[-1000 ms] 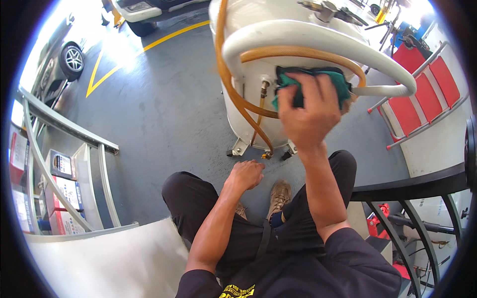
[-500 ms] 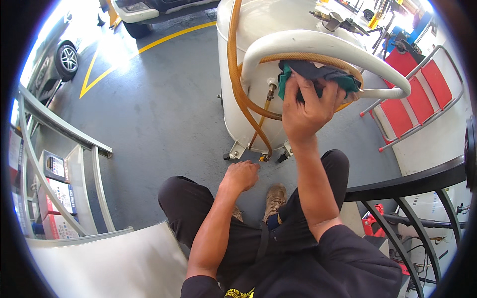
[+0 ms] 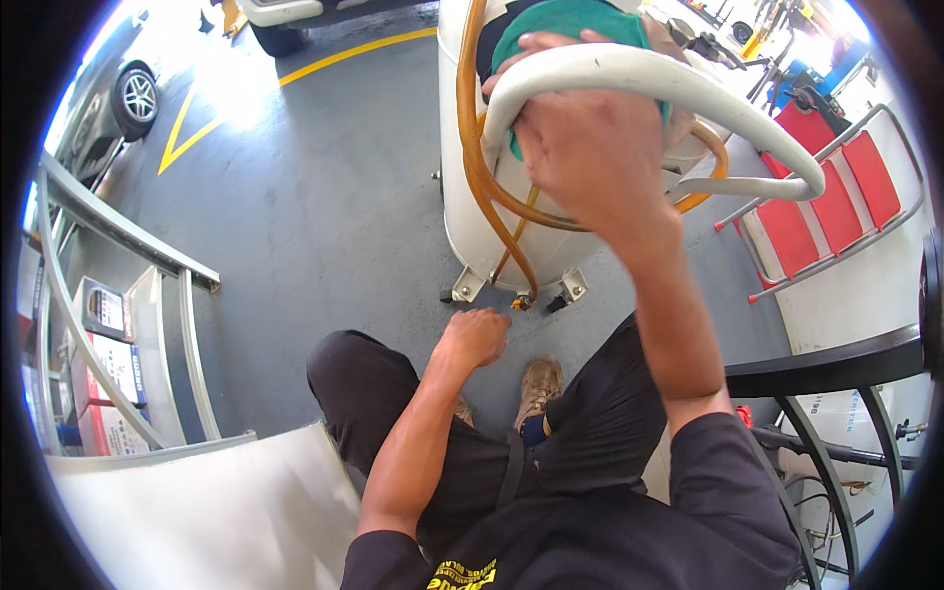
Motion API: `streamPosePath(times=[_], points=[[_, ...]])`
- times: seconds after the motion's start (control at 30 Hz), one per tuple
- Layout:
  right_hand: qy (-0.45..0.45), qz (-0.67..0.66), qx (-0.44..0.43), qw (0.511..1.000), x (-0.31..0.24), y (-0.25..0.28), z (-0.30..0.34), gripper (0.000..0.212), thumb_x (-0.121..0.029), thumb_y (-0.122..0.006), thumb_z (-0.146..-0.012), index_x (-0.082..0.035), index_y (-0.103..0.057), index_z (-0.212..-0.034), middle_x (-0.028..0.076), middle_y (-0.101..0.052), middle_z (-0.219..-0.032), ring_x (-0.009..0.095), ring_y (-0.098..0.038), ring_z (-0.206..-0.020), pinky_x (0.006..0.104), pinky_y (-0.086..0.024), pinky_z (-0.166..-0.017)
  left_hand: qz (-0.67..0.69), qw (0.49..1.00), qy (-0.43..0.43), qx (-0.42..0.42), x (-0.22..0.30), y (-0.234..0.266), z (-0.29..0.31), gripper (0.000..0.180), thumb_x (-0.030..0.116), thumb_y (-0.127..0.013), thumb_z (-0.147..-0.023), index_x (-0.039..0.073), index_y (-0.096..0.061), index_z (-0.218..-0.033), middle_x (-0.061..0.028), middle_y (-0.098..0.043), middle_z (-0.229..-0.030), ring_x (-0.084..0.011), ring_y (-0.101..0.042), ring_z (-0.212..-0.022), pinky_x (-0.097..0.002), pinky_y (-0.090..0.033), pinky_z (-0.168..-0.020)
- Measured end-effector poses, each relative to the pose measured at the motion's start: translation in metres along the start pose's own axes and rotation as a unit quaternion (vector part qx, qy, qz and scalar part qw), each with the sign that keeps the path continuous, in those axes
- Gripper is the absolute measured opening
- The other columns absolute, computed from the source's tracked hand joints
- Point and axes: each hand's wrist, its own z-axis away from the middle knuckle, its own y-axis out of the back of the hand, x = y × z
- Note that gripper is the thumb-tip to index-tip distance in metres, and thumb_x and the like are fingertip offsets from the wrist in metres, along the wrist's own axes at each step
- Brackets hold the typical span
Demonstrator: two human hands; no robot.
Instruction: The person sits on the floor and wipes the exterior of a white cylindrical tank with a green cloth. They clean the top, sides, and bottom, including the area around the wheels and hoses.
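Observation:
My right hand [image 3: 590,147] reaches under the curved white tube handle [image 3: 678,81] of a large white tank [image 3: 467,231]. Its fingers lie spread over a green and dark cloth [image 3: 575,16], pressed on the tank's upper surface; the handle covers part of the hand. An amber hose [image 3: 470,138] loops round the handle and hangs down the tank's side. My left hand [image 3: 479,336] hovers in front of the tank's foot, fingers curled in, with nothing showing in it.
Red-stepped folding steps [image 3: 831,202] lean at the right. A black curved rail [image 3: 826,362] runs beside my right side. To the left stand a metal frame [image 3: 128,231] and stacked boxes [image 3: 110,359]. A white surface [image 3: 206,511] lies at lower left; cars [image 3: 123,93] stand farther off.
My right hand has moved up and forward with the cloth, from the hose and handle area onto the tank's top, and the cloth is spread wider. My left hand has barely moved.

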Motion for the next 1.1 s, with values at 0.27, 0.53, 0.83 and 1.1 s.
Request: streamPosePath(times=[0.27,0.53,0.83,1.1], points=[[-0.028,-0.024,0.081,0.996,0.030,0.028,0.037,0.023,-0.009,-0.071,-0.089,-0.015,-0.081,-0.109,0.001,-0.077,-0.121,0.025,-0.072,-0.108,0.0410,-0.048,-0.101,0.027,0.999,0.003,0.025,0.003,0.013,0.009,0.040,0.027,-0.062,-0.102,0.010,-0.066,-0.139,-0.0152,-0.067,-0.139,-0.0361,-0.065,-0.126,-0.0483,-0.054,-0.104],[0.000,-0.068,0.111,0.991,0.016,0.007,0.024,0.023,-0.004,-0.070,-0.095,-0.013,-0.080,-0.114,0.005,-0.078,-0.118,0.024,-0.071,-0.115,0.0414,-0.046,-0.104,-0.027,0.999,0.016,0.029,-0.011,-0.002,0.010,0.034,0.027,-0.062,-0.102,0.011,-0.070,-0.132,-0.0148,-0.073,-0.122,-0.0355,-0.068,-0.119,-0.0495,-0.055,-0.100],[-0.292,-0.471,0.186,0.812,-0.065,-0.010,0.199,0.023,0.003,-0.054,-0.106,0.004,-0.066,-0.125,0.020,-0.072,-0.128,0.027,-0.070,-0.120,0.0384,-0.052,-0.108,0.559,0.797,-0.142,0.180,0.055,0.019,0.027,0.054,0.050,-0.050,-0.111,0.001,-0.072,-0.115,-0.0124,-0.076,-0.111,-0.0277,-0.072,-0.099,-0.0392,-0.058,-0.088],[-0.246,-0.337,0.276,0.866,-0.035,0.023,0.172,0.022,0.000,-0.057,-0.104,0.010,-0.067,-0.121,0.021,-0.070,-0.125,0.029,-0.071,-0.113,0.0387,-0.060,-0.103,0.831,0.384,-0.082,0.394,0.069,0.031,0.039,0.032,0.036,-0.069,-0.103,0.006,-0.069,-0.114,0.0006,-0.070,-0.101,-0.0127,-0.068,-0.092,-0.0300,-0.057,-0.086]])
